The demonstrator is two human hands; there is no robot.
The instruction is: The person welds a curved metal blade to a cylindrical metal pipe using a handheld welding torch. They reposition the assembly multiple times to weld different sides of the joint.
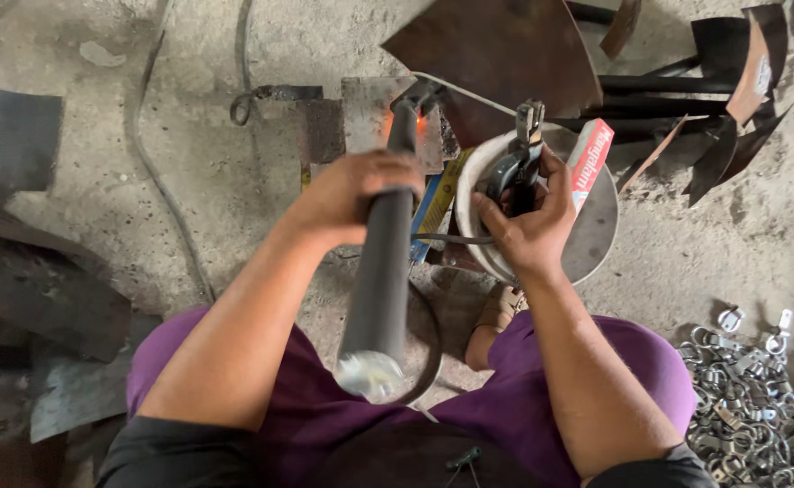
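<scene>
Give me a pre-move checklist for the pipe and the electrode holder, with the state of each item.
1. Left hand wrapped around the dark pipe: ok.
2. Right hand gripping the electrode holder: ok.
3. Pipe's far end at the glowing orange spot: ok.
4. Hands gloved: not ok, both bare.
5. Rod clamped in the holder: cannot tell.
6. Cable free of the pipe: cannot tell.

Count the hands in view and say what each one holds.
2. The left hand grips a dark pipe whose far end glows orange. The right hand holds a black clamp-like tool over a round metal plate. No other hands show.
</scene>
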